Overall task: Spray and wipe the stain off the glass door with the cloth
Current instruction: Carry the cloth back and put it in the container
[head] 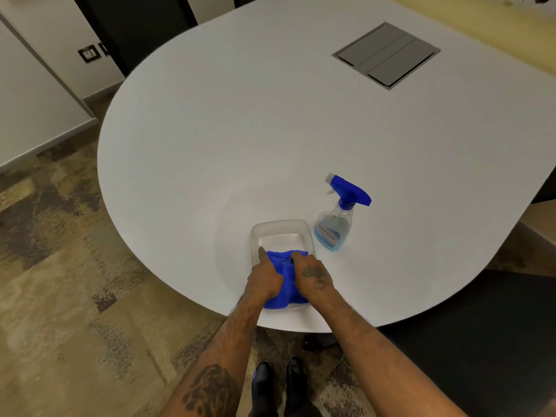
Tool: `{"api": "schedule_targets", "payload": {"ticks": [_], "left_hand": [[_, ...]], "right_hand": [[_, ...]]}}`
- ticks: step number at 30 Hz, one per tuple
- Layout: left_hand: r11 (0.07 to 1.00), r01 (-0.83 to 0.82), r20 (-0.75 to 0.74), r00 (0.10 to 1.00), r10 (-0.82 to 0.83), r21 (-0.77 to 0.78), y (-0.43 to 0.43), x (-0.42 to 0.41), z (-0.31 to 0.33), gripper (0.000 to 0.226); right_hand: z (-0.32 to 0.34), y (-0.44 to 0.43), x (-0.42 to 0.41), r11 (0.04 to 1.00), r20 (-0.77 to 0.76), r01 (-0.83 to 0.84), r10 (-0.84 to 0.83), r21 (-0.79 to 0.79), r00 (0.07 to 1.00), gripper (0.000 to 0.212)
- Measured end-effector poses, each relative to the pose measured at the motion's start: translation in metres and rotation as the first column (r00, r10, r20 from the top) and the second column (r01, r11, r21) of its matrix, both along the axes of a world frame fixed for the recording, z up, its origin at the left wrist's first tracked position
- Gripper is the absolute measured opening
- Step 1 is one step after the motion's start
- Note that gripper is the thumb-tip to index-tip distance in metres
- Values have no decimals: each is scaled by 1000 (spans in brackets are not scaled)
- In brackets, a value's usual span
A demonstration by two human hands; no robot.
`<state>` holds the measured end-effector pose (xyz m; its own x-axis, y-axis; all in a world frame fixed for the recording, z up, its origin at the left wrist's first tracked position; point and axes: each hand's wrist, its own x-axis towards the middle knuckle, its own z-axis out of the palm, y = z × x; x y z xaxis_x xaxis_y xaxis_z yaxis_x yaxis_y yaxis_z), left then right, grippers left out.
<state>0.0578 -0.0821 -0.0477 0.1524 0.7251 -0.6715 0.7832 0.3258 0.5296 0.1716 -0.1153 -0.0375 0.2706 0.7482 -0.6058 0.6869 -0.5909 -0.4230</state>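
A blue cloth (285, 281) lies bunched in a translucent white plastic tray (281, 227) near the table's front edge. My left hand (264, 278) rests on the cloth's left side with its index finger stretched forward. My right hand (313, 275) presses on the cloth's right side, fingers curled into the fabric. Just right of the tray stands a clear spray bottle (335, 227) of pale blue liquid with a blue trigger head, apart from both hands. No glass door with a stain shows in this view.
The white rounded table (270, 130) carries a grey flip-lid socket box (386, 55) at the back right. Patterned carpet (60, 281) spreads to the left. A dark panel and wall switches (90, 53) stand at the back left. My black shoes (279, 383) are below the table edge.
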Motion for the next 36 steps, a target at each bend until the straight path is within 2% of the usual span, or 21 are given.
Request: {"api": "schedule_targets", "payload": {"ticks": [2, 6, 8, 10, 13, 16, 19, 21, 23, 25, 26, 28, 31, 33, 36], "left_hand": [[1000, 8, -20, 1000, -9, -5, 1, 3, -1, 86], [1000, 26, -62, 998, -27, -16, 1, 5, -2, 91], [998, 53, -81, 995, -55, -18, -1, 5, -2, 91], [996, 87, -105, 991, -87, -3, -3, 5, -1, 89], [992, 122, -152, 982, -116, 34, -4, 4, 4, 76], [973, 192, -209, 964, -163, 125, -5, 4, 16, 52], [926, 246, -273, 947, -168, 285, -11, 1, 27, 50], [881, 275, -301, 940, -163, 384, -18, -7, 29, 59], [844, 321, -334, 925, -182, 429, -20, -18, 26, 72], [809, 391, -377, 897, -229, 438, -17, -29, 17, 80], [789, 430, -403, 879, -254, 439, -17, -34, 11, 83], [749, 492, -445, 847, -292, 445, -18, -38, 3, 87], [724, 537, -487, 815, -313, 434, -23, -43, -11, 89], [716, 549, -490, 809, -326, 430, -27, -44, -21, 90], [709, 554, -481, 809, -337, 436, -26, -45, -32, 92]], "right_hand": [[-2, 3, -3, 999, -13, 24, -25, -25, 1000, 37], [-8, 6, -8, 1000, 48, -19, 18, 21, 999, 35], [-10, 6, -11, 1000, 91, -28, 28, -7, 995, 43], [-12, 6, -13, 999, 95, 19, -15, -37, 995, 49], [-5, 1, -10, 999, 53, -5, 7, -38, 999, 40], [10, -2, 0, 994, 102, -105, 101, 35, 990, 41], [33, -3, 11, 981, 144, 18, -46, 192, 989, 37], [40, -13, 21, 882, 53, 233, -278, 410, 959, 27], [46, -23, 31, 683, -58, 385, -449, 621, 891, 16], [49, -27, 45, 537, -126, 442, -524, 718, 842, 16], [49, -26, 52, 509, -140, 447, -531, 736, 836, 22], [49, -19, 66, 516, -171, 461, -513, 722, 841, 44], [49, -6, 73, 618, -203, 465, -447, 634, 871, 73], [46, 3, 75, 661, -188, 440, -419, 608, 888, 75], [43, 15, 77, 653, -201, 449, -421, 610, 885, 63]]}}
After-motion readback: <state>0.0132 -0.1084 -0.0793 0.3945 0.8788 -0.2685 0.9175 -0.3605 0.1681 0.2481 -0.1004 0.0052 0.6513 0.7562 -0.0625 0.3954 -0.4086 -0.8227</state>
